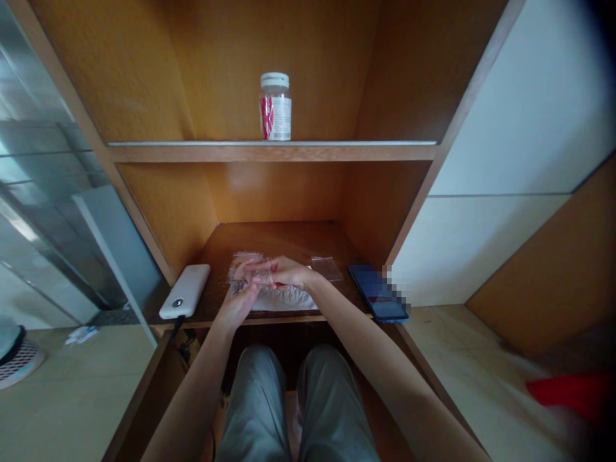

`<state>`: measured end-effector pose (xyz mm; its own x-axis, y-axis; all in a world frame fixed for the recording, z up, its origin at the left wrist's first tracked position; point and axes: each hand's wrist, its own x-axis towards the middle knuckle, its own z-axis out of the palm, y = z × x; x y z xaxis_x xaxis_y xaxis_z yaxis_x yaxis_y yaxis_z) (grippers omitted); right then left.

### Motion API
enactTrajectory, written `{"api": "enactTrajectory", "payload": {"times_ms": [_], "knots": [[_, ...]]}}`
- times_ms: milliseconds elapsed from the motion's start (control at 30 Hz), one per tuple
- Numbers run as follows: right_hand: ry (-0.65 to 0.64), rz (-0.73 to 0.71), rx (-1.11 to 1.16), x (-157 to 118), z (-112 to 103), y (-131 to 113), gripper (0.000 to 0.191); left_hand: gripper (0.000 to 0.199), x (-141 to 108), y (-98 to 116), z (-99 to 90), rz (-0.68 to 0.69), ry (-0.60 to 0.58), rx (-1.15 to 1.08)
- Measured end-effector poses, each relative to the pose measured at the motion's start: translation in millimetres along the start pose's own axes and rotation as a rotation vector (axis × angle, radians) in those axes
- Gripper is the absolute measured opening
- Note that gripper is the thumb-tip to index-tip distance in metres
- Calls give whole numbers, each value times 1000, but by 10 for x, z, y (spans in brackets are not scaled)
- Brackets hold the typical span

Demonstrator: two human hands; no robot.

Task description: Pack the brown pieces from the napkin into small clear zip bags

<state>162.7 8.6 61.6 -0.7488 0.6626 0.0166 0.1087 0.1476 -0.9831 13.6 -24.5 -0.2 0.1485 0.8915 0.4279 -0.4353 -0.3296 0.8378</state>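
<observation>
My left hand (pixel 242 303) and my right hand (pixel 290 272) meet over the cabinet's lower shelf. Between them is a small clear zip bag (pixel 239 287), its film shining around the fingers. Both hands have their fingers closed on it, the left from below and the right from above. What the bag contains is too small to make out. Beneath the hands lies a white paper towel (pixel 283 300), partly covered by them. Behind the fingers, more clear plastic (pixel 248 255) shows. Another flat zip bag (pixel 327 269) rests to the right of my right wrist.
A white power bank (pixel 185 292) with a black cable sits at the shelf's left edge. On the right lies a dark phone (pixel 378 292). A white-capped bottle (pixel 276 108) stands on the upper shelf (pixel 337 153). My knees (pixel 293 385) are below the shelf edge.
</observation>
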Motion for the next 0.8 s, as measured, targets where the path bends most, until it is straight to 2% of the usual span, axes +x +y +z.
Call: {"api": "enactTrajectory", "payload": {"times_ms": [200, 367, 533, 800], "knots": [[-1, -18, 48, -19, -40, 29, 40, 36, 37, 13, -21, -34, 53, 23], [124, -55, 198, -4, -126, 165, 36, 30, 56, 11, -107, -19, 115, -85], [326, -124, 303, 42, -182, 334, 33, 28, 49, 32, -168, -25, 140, -123], [801, -198, 427, 308, -150, 680, 29, 23, 40, 31, -213, -48, 164, -51]]}}
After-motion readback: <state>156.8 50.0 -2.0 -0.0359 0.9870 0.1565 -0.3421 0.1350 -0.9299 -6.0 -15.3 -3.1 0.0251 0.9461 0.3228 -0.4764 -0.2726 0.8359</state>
